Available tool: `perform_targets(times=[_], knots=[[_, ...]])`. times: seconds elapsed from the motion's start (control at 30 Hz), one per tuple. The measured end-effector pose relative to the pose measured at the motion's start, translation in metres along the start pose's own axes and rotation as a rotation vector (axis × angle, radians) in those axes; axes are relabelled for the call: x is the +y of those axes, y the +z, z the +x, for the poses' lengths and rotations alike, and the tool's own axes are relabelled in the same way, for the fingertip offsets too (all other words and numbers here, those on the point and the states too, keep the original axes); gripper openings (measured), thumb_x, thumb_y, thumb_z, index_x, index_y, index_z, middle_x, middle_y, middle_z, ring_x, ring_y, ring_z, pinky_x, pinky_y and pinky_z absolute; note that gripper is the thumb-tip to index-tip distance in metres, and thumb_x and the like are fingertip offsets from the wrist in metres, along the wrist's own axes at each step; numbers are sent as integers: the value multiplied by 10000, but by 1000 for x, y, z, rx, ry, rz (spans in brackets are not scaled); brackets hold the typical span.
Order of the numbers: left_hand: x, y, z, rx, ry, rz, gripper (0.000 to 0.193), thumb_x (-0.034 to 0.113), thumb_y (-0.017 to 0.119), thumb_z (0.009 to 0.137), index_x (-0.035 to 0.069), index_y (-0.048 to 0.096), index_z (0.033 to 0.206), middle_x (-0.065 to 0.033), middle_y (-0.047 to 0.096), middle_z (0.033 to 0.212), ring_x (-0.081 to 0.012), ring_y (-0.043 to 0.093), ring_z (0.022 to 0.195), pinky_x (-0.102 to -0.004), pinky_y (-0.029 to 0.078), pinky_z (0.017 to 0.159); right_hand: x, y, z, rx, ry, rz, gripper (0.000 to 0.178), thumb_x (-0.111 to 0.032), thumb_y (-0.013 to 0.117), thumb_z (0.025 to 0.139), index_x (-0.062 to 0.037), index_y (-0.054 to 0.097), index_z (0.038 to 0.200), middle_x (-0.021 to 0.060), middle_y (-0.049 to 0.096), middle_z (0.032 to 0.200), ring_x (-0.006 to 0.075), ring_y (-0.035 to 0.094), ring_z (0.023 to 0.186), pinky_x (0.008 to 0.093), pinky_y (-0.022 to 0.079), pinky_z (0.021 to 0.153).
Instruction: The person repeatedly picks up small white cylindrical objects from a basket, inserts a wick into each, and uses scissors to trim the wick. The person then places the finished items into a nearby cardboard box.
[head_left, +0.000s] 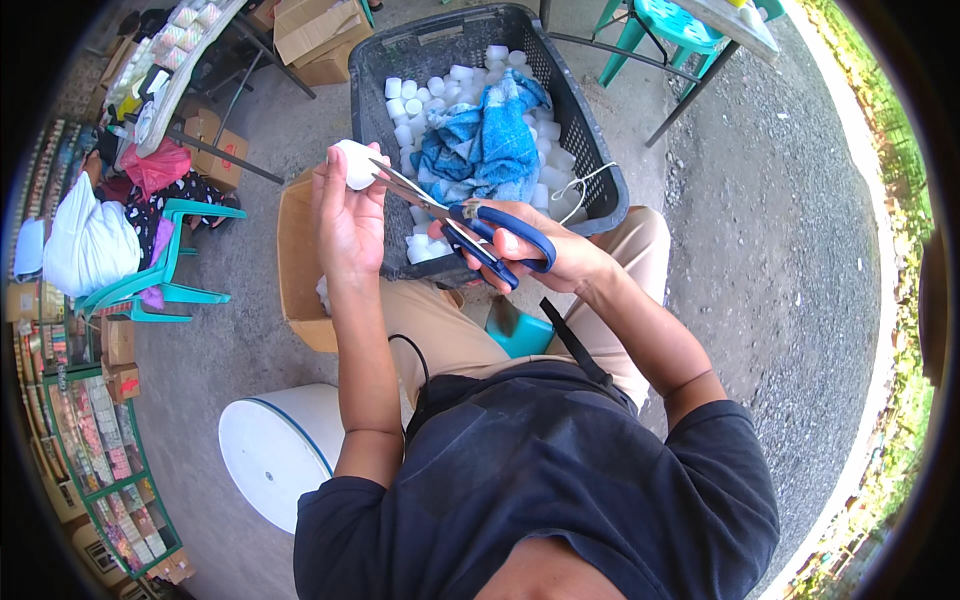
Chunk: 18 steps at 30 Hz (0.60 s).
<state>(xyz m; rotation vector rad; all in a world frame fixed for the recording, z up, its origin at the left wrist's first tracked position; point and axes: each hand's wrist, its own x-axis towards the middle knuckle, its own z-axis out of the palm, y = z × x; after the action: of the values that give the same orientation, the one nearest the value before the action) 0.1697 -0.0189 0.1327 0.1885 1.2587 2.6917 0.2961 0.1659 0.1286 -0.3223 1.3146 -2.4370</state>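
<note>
Insp.: L hand (350, 215), status pls?

Asst.: L hand is gripping one white piece (356, 165), approx. cylindrical, betw. thumb and fingers. Palm is facing the cam.

Insp.: R hand (568, 252)?

Asst.: R hand is holding scissors (462, 213) by the dk-blue handles, fingers wrapping the loops. Blades are standing slightly apart.

Insp.: Blade posn.?

Asst.: Blades are pointing fwd-left from R hand, toward L hand, tips lying at the piece's right edge. Whether they're cutting in, I'm not able to tell.

Insp.: What's sitting ahead of the hands?

Asst.: A blk basket (597, 150) w/ perforated sides is standing just beyond both. More white pieces (405, 108) are lying loose in it. A blue cloth (490, 140) w/ paler patches is covering some of them, ahead-left of R hand. A white string (575, 190) is looping near the rim, just ahead of R hand.

Insp.: L side?

Asst.: A cardboard box (300, 250) is standing just left of L hand, lower down. A white tub (272, 455) is sitting behind L hand, beside the forearm. A teal chair (165, 290) is standing well left of L hand.
</note>
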Motion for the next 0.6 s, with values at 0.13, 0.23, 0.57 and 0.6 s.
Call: perform_targets(times=[0.13, 0.23, 0.57, 0.6], knots=[[-2, 3, -3, 19, 17, -7, 329, 278, 617, 925, -5, 522, 1062, -168, 600, 1046, -258, 614, 999, -341, 554, 809, 0, 3, 0, -8, 16, 133, 843, -653, 664, 744, -10, 508, 1266, 17, 562, 825, 81, 535, 562, 157, 326, 444], [-5, -3, 2, 18, -130, -222, 395, 277, 622, 913, -55, 517, 1100, -228, 579, 1095, -281, 612, 990, -353, 576, 820, 8, -4, 5, -142, -55, 460, 987, -774, 569, 701, -6, 464, 1313, 33, 574, 866, 119, 555, 607, 166, 305, 428], [-6, -16, 7, -102, -395, -546, 484, 261, 563, 943, -109, 399, 1209, -310, 471, 1237, -358, 579, 1053, -387, 583, 862, 34, -102, 54, 534, -31, -1635, 393, -272, 590, 885, 40, 569, 1123, 167, 642, 888, 327, 662, 803, 361, 521, 686], [-7, -17, 6, -99, -398, -544, 467, 246, 555, 949, -106, 400, 1213, -311, 470, 1238, -359, 577, 1058, -390, 580, 870, 42, -101, 56, 573, -19, -1687, 349, -230, 585, 881, 36, 580, 1105, 187, 637, 889, 346, 657, 814, 374, 522, 703]])
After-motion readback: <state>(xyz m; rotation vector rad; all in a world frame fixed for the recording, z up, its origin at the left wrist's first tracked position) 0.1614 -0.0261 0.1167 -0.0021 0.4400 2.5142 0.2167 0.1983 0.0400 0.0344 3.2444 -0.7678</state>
